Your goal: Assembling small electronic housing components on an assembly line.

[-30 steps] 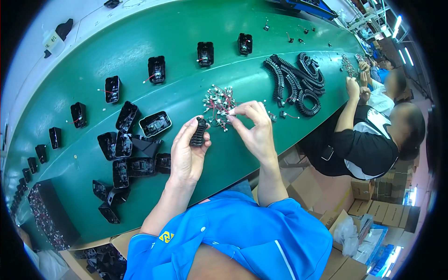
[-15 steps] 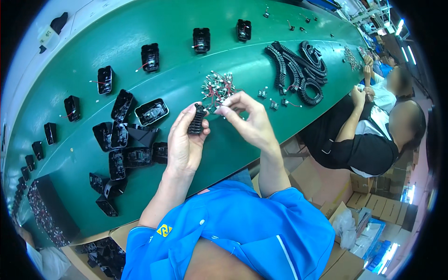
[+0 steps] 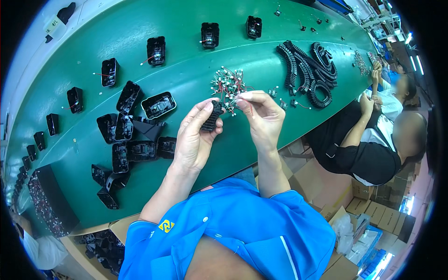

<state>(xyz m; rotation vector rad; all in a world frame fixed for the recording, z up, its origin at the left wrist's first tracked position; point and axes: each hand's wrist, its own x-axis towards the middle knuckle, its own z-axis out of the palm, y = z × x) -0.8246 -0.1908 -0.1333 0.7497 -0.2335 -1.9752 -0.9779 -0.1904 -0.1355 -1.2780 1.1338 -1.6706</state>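
Note:
My left hand (image 3: pixel 195 137) is closed around a black ribbed piece (image 3: pixel 213 117), a short bundle that looks like the coiled chain-like strips on the bench. Just right of it, my right hand (image 3: pixel 265 119) has thumb and forefinger pinched together at the near edge of a pile of small wire leads (image 3: pixel 228 80) with white connectors and red wires. Whatever sits between those fingertips is too small to make out. The two hands are apart, both above the green bench (image 3: pixel 224 158).
Black open housings (image 3: pixel 141 150) lie clustered to the left, and a row of similar housings (image 3: pixel 156 50) curves along the far side. Black ribbed strips (image 3: pixel 305 70) lie coiled at right, small parts (image 3: pixel 283 103) nearby. Another person (image 3: pixel 368 144) sits at the right.
The view has shifted a little. Both hands have moved slightly right, and my right fingertips have gone from beside the ribbed piece up to the edge of the wire pile.

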